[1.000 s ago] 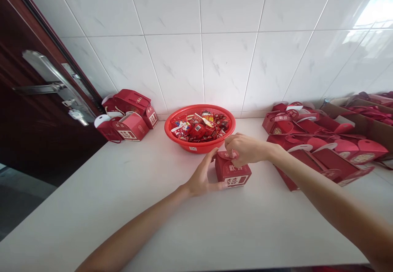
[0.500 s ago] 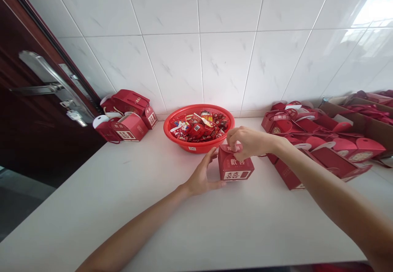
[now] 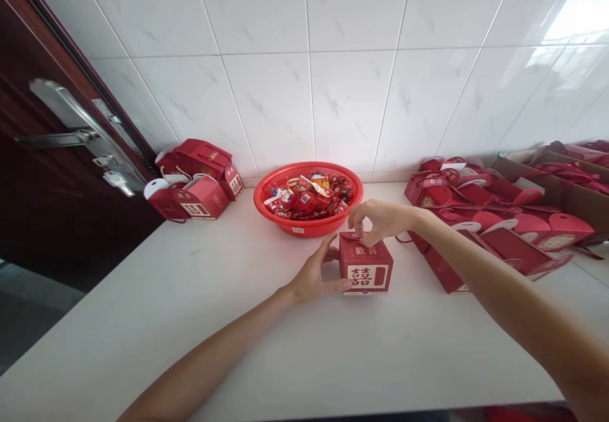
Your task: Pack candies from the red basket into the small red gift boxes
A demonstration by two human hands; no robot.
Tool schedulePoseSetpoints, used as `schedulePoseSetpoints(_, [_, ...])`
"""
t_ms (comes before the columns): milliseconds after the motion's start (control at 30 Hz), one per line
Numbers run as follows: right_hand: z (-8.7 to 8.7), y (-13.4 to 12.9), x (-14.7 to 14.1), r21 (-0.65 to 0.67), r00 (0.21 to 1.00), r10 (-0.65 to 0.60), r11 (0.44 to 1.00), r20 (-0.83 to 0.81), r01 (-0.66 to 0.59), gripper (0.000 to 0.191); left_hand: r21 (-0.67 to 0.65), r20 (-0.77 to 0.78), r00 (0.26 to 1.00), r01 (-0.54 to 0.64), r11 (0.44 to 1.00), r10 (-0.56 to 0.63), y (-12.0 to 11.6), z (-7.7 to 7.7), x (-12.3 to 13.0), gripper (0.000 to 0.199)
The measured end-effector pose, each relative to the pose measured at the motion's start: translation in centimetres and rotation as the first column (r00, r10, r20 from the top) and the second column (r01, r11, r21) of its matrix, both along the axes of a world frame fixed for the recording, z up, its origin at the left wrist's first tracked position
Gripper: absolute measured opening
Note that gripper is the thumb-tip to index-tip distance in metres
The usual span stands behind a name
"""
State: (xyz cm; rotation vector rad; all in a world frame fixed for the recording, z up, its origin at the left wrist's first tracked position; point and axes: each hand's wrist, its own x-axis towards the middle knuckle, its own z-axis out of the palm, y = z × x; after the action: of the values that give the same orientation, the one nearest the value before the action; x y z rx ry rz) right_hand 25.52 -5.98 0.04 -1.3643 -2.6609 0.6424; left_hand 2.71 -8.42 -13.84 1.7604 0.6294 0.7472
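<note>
A red candy gift box (image 3: pixel 365 263) with a white double-happiness panel stands on the white table, its front facing me. My left hand (image 3: pixel 313 276) holds the box by its left side, thumb on the front corner and fingers toward the back. Over the top, my right hand (image 3: pixel 380 221) is closed in a pinch at the lid flap; the fingertips touch the flap near the gold characters. Just behind the box is a red plastic basket (image 3: pixel 285 224) of wrapped sweets (image 3: pixel 304 202).
Several finished-looking red boxes (image 3: pixel 202 195) stand at the left by the wall. To the right lie many more red boxes (image 3: pixel 495 231), beside a brown cardboard carton (image 3: pixel 518 171). A dark door with a metal handle (image 3: pixel 85 130) borders the table's left side.
The box has tipped so that its front panel shows more fully, and it sits slightly nearer me. My left thumb has come onto its front corner. My right hand stays at the lid.
</note>
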Motion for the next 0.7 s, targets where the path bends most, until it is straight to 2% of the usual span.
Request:
schedulePoseSetpoints(300, [0.03,-0.11,-0.08,-0.033,1.0,-0.012,0.999,-0.002,0.012,0.008,0.006,-0.021,1.0,-0.012,1.0,0.012,-0.22,0.13,0.23,0.106])
schedulePoseSetpoints(567, [-0.1,-0.52,-0.04,0.055,1.0,0.022,0.998,0.017,-0.023,0.01,0.07,0.0,0.999,-0.048,0.996,0.049,-0.64,0.44,0.52,0.102])
schedulePoseSetpoints(700, [-0.42,-0.72,0.35,0.061,1.0,0.009,0.998,-0.015,-0.008,0.01,0.15,-0.016,0.99,-0.138,0.979,0.142,-0.65,-0.29,0.58,0.106])
